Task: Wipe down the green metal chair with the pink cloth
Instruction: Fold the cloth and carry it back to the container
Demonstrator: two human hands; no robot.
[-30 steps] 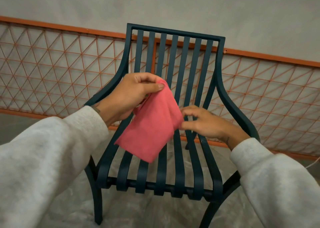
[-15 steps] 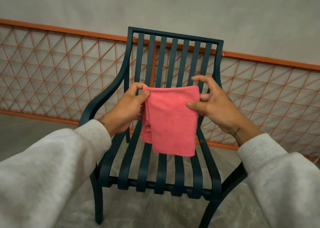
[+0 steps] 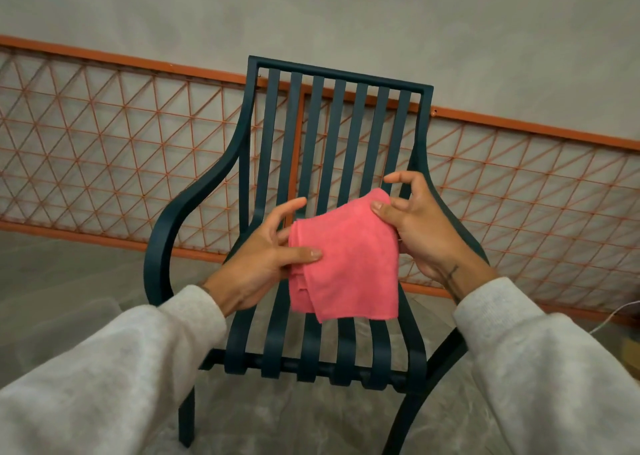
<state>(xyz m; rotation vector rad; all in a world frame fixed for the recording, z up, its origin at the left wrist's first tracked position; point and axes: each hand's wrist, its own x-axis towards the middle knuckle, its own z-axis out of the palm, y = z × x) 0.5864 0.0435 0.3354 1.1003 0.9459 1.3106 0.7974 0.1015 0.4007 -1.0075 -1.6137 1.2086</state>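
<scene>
The dark green metal chair (image 3: 346, 125) with slatted back and seat stands in front of me, facing me. Above its seat I hold the folded pink cloth (image 3: 349, 264) in the air between both hands. My left hand (image 3: 263, 264) pinches the cloth's left edge, thumb on top. My right hand (image 3: 419, 233) pinches the upper right corner with thumb and a finger, the other fingers spread. The cloth hangs clear of the chair's slats. Both arms wear light grey sleeves.
An orange wire-mesh fence panel (image 3: 104, 164) runs behind the chair against a grey wall (image 3: 311, 15). The floor (image 3: 69, 281) is grey concrete. A thin white cable (image 3: 616, 316) lies at the far right.
The cloth, hanging from my left hand a second ago, was spread between both hands and is now folded lower over the seat; both hands have dropped with it.
</scene>
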